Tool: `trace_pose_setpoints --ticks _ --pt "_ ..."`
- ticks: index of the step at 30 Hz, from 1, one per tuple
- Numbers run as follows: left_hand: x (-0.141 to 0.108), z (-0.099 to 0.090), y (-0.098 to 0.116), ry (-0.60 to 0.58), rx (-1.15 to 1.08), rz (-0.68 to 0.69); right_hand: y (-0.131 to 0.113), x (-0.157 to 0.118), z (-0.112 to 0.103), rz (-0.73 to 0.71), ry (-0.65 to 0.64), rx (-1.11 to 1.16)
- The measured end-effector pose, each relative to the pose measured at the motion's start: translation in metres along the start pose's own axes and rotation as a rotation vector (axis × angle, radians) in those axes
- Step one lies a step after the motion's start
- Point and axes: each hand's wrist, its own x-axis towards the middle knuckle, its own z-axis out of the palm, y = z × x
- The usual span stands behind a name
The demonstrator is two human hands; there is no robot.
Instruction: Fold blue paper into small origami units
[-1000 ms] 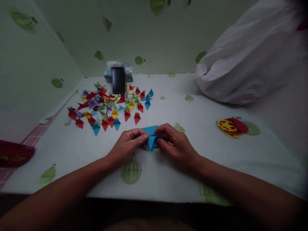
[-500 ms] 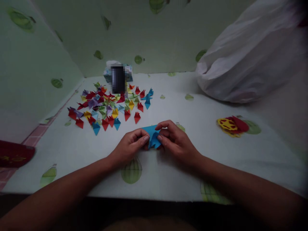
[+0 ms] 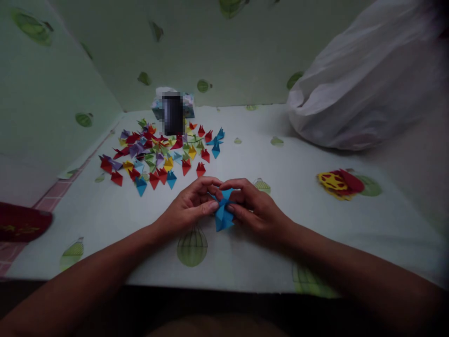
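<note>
A partly folded piece of blue origami paper (image 3: 223, 216) is held between both hands above the table's middle. My left hand (image 3: 198, 199) pinches its left side with thumb and fingers closed. On the other side, my right hand (image 3: 250, 203) grips the paper the same way, its index finger arched over the top. Some of the fingertips are hidden behind the paper. Beyond my hands lies a spread of small folded paper pieces (image 3: 161, 176) in red, blue, yellow, green and purple.
A patterned white cloth covers the table (image 3: 266, 252). At the back stand a tissue box (image 3: 189, 106) and a blurred-out dark object (image 3: 173, 115). A large white plastic bag (image 3: 347, 98) sits back right, yellow and red cutouts (image 3: 333, 182) lie right, and a red item (image 3: 24, 222) is left.
The blue paper has changed shape: its wide flat upper part has drawn in, and a pointed flap now hangs lower. My left fingers have moved up over its top edge.
</note>
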Motion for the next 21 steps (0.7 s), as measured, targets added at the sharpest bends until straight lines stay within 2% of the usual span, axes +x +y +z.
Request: trace_pose_setpoints --ticks 7,14,17,21 --pt "0.001 -0.002 0.007 -0.117 0.044 0.023 -0.007 0.000 -0.003 0.011 -0.018 -0.067" --pt "0.001 -0.007 0.016 -0.318 0.316 -0.045 -0.002 0.002 -0.004 0.060 -0.162 0.022" --pt "0.002 -0.009 0.016 -0.333 0.369 -0.065 -0.002 0.003 -0.005 0.099 -0.139 0.128" --pt "0.003 -0.009 0.015 -0.309 0.490 0.011 -0.002 0.005 -0.007 0.144 -0.097 0.230"
